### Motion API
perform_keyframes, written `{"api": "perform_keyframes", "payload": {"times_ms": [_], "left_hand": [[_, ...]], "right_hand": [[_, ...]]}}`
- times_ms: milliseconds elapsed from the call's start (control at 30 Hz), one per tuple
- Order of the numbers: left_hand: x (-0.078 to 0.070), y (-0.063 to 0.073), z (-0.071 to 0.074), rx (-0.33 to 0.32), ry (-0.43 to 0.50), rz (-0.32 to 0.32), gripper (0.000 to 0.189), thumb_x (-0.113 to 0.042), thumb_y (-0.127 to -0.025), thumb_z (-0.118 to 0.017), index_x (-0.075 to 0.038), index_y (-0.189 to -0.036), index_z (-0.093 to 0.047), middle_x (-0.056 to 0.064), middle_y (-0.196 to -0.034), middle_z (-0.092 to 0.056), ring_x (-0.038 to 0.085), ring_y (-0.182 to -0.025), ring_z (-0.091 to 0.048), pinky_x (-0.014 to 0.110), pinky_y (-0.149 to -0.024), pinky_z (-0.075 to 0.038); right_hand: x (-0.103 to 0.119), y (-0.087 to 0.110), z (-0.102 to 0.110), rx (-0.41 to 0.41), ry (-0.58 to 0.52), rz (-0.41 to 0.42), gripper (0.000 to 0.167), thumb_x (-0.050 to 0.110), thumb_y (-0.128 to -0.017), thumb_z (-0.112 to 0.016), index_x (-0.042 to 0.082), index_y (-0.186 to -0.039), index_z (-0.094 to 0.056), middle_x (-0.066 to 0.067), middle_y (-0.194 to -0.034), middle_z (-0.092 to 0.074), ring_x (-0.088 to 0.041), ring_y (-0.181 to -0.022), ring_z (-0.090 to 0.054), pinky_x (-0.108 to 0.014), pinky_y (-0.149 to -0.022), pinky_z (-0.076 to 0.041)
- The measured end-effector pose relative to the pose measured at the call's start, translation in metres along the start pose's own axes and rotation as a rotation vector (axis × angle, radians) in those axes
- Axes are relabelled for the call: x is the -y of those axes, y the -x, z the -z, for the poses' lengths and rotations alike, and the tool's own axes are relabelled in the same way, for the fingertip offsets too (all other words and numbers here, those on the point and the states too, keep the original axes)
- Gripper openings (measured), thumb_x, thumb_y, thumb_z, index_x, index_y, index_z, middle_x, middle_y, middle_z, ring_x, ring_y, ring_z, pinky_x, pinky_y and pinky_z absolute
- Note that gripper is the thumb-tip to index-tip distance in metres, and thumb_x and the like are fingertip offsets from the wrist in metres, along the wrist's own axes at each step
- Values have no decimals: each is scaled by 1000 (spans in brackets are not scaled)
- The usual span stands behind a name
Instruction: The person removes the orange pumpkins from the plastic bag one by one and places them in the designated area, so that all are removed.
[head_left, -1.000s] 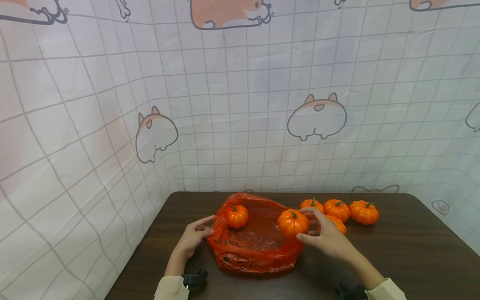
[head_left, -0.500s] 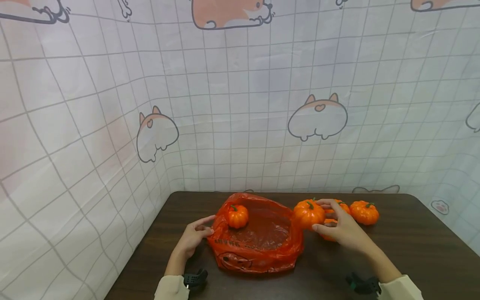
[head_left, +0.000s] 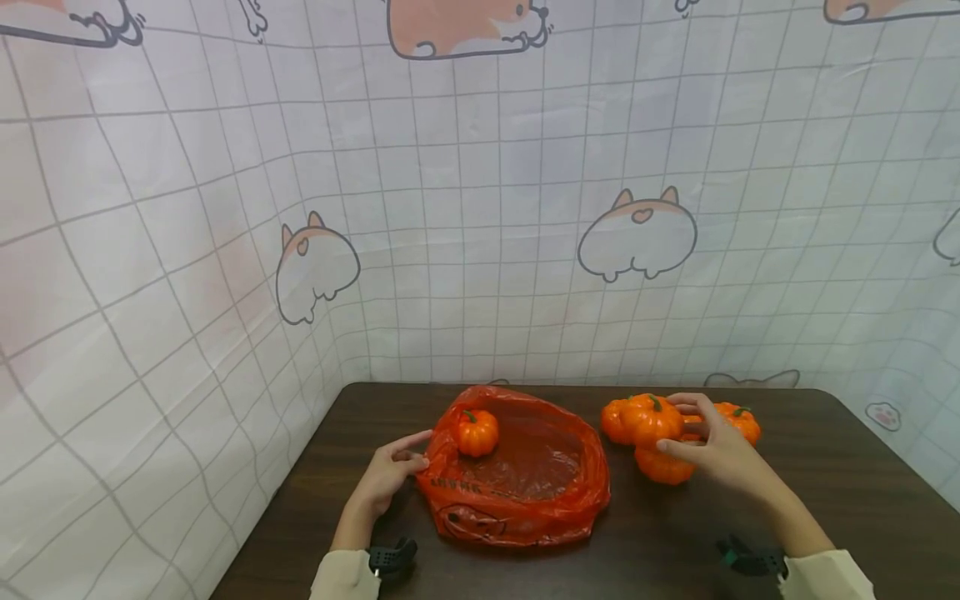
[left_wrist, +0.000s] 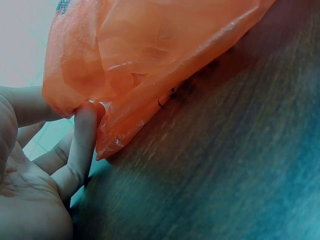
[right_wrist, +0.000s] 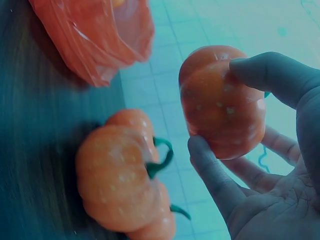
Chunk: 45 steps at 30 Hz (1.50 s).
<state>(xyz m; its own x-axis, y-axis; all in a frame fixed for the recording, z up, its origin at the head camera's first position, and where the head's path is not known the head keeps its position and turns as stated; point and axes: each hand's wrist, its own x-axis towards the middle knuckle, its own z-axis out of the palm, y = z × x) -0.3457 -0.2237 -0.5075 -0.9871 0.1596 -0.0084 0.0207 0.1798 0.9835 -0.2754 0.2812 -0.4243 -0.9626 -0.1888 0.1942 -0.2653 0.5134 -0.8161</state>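
Left hand (head_left: 384,479) pinches the flimsy-looking bag (head_left: 517,532); right hand (head_left: 716,447), half-curled, grips a pumpkin (head_left: 649,421) — likely light, stiff, slick — best held round its sides.

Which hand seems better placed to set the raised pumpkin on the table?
The right hand, I'd judge: it grips the raised pumpkin near the other pumpkins, while the left hand touches the red bag.

Right hand (right_wrist: 280,195): thumb and fingers grip held pumpkin (right_wrist: 220,110), orange, glossy. Lower left of held pumpkin: green-stemmed front pumpkin (right_wrist: 112,180), partly covering upper rear pumpkin (right_wrist: 134,120) and lower rear pumpkin (right_wrist: 160,225). Upper left of held pumpkin: red bag (right_wrist: 100,40), plastic, creased. Far left of held pumpkin: dark tabletop (right_wrist: 45,165). Behind held pumpkin: grid-lined backdrop (right_wrist: 165,30).
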Motion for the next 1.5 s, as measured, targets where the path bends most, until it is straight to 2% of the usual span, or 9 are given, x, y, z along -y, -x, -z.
{"api": "perform_keyframes", "payload": {"times_ms": [133, 233, 433, 667, 1033, 1300, 1500], "left_hand": [[-1, 0, 0, 7, 0, -2, 50, -6, -97, -65, -10, -146, -57, 12, -102, -72, 16, -90, -66, 30, -82, -53], [-1, 0, 0, 7, -6, -5, 51, -6, -97, -66, -10, -147, -57, 11, -102, -72, 16, -91, -66, 31, -83, -53], [0, 0, 1, 3, -14, -14, 51, -7, -97, -66, -10, -147, -57, 11, -102, -72, 16, -92, -66, 33, -86, -53], [0, -1, 0, 2, -19, -17, 51, -6, -97, -66, -11, -147, -57, 12, -104, -72, 17, -94, -66, 33, -87, -53], [1, -1, 1, 0, -25, -13, 48, -7, -98, -65, -12, -146, -59, 11, -103, -72, 18, -94, -67, 34, -88, -53], [3, 0, 1, 0, -26, -20, 48, -7, -97, -65, -11, -145, -59, 8, -100, -72, 17, -93, -67, 31, -85, -54], [4, -2, 0, -12, -17, -10, 47, -5, -97, -66, -13, -143, -61, 8, -98, -71, 18, -92, -67, 32, -85, -54]], "right_hand": [[-7, 2, 9, -2, -34, -12, 72, 25, -96, -73, 8, -151, -30, -32, -154, -28, -56, -130, -48, -41, -82, -58], [-13, 3, 16, -14, -16, -9, 71, 24, -96, -73, 7, -151, -31, -33, -153, -29, -57, -131, -46, -38, -79, -58], [-23, 6, 28, -37, 32, -1, 69, 24, -96, -73, 4, -150, -34, -35, -150, -35, -60, -130, -45, -38, -78, -58], [-34, 10, 40, -47, 68, -13, 71, 26, -96, -73, 3, -150, -34, -35, -149, -37, -58, -128, -48, -30, -79, -57], [-55, 14, 54, -28, 118, -91, 73, 30, -97, -72, 1, -151, -33, -36, -146, -40, -55, -126, -52, -47, -82, -58], [-66, 19, 63, 20, 100, -147, 74, 29, -97, -71, -2, -151, -30, -43, -150, -33, -60, -130, -45, -55, -88, -55], [-75, 23, 68, 23, 133, -193, 77, 32, -97, -71, -5, -150, -30, -42, -147, -37, -59, -127, -48, -60, -88, -54]]}}
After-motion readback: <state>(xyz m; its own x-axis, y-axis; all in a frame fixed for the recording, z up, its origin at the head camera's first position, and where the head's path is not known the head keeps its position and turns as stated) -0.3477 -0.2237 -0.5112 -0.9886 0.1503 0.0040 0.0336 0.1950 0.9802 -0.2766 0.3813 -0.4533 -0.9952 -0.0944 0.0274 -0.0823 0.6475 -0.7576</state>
